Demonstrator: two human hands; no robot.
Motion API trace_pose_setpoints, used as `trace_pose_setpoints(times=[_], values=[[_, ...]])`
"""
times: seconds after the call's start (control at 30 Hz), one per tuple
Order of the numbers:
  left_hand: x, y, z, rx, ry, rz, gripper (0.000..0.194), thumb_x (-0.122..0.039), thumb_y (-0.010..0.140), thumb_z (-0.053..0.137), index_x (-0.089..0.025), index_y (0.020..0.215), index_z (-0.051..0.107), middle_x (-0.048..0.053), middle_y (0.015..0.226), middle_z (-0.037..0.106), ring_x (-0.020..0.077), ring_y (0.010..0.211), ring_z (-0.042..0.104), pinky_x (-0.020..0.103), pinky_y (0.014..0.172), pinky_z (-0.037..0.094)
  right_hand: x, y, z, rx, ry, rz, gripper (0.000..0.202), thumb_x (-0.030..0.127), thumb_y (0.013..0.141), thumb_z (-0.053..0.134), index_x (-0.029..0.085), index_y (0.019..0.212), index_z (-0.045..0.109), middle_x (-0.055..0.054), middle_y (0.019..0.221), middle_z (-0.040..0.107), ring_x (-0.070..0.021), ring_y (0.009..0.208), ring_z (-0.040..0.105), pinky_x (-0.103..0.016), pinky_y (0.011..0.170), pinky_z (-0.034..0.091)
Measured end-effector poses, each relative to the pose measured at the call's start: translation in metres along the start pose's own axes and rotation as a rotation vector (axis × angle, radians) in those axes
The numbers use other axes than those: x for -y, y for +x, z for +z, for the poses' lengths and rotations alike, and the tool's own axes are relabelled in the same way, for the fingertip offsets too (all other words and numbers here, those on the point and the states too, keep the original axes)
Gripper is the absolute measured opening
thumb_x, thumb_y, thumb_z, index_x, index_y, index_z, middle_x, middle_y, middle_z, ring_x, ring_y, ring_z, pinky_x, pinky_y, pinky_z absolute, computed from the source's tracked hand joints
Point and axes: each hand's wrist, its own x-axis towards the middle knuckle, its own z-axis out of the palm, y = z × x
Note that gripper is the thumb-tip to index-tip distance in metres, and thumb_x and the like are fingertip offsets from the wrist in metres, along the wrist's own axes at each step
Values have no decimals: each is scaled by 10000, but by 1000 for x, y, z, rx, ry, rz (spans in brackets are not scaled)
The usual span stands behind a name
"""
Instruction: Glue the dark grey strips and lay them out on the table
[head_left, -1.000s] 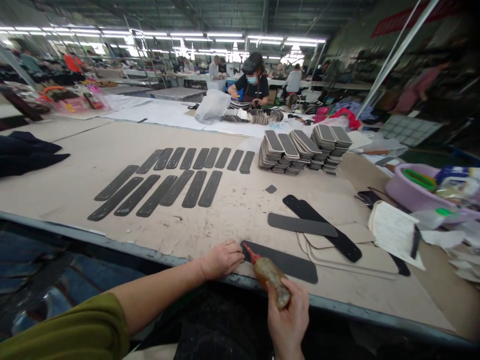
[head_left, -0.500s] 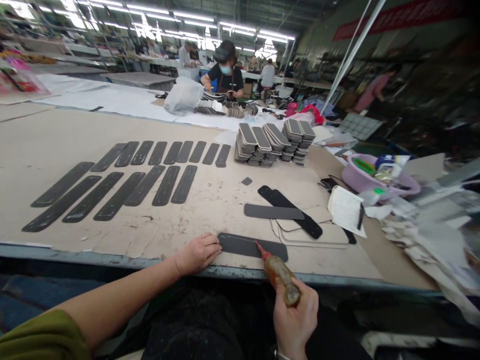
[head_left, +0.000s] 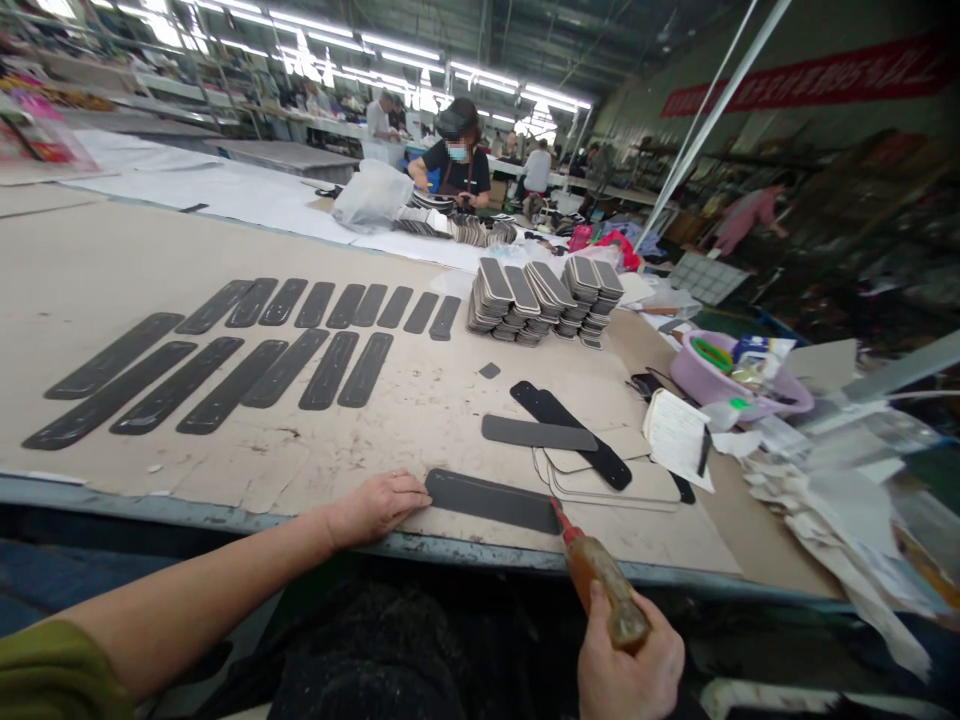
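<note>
Beside the near edge of the table (head_left: pixel 232 470), a dark strip (head_left: pixel 491 501) is touched by the left hand (head_left: pixel 379 508), finger opening unclear; a red-tipped bottle (head_left: pixel 602 580) is gripped in the curled fingers of the right hand (head_left: pixel 631 655).

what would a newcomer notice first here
Probably the two rows of dark strips at left on the table. Next, the amber bottle in the right hand, its red tip at the right end of another dark strip by the table's near edge. Grey-topped stacks stand right of the rows.

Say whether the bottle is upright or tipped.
Tipped: the bottle slants forward in the right hand, its red nozzle at the dark strip.
</note>
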Motion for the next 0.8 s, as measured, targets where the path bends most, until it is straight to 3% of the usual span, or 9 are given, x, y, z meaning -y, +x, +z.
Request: trace_pose_setpoints(times=[0.1,0.17,0.33,0.5,0.63,0.8], values=[[-1,-3,-2,-48,-38,-77,266,-183,956,429,-161,1052,676,98,1016,655,159,945,615,278,885,530,11,-13,4,33,143,116,405,487,771,706,187,1028,621,-105,971,582,-274,872,543,-405,796,435],[-2,-2,-1,-60,-48,-127,266,-210,962,430,-152,1010,685,97,998,640,156,925,608,266,872,531,21,-22,11,81,256,112,400,461,757,728,197,1034,613,-87,985,578,-254,859,550,-390,800,438],[-2,1,4,-20,-24,-174,299,-223,970,405,-139,926,689,92,939,625,161,877,591,269,845,522,52,-35,37,251,415,-99,324,409,793,706,181,991,588,-65,915,577,-212,810,557,-347,768,445],[-2,2,5,-17,-27,-163,287,-215,966,406,-136,916,677,94,952,621,167,893,575,278,869,498,70,-35,55,338,433,-249,283,362,843,661,174,1029,562,-70,914,573,-203,829,555,-328,756,453],[-2,2,4,-3,-31,-152,284,-200,962,402,-143,912,676,89,947,627,164,893,574,278,878,489,69,-37,56,380,453,-260,272,340,842,668,178,1028,554,-61,911,562,-195,835,551,-321,762,454],[-3,3,2,24,31,-125,294,-186,965,385,-150,928,675,80,904,655,162,858,591,308,868,485,69,-43,40,384,449,-253,253,328,845,667,180,1020,560,-51,899,552,-182,816,547,-298,751,448]])
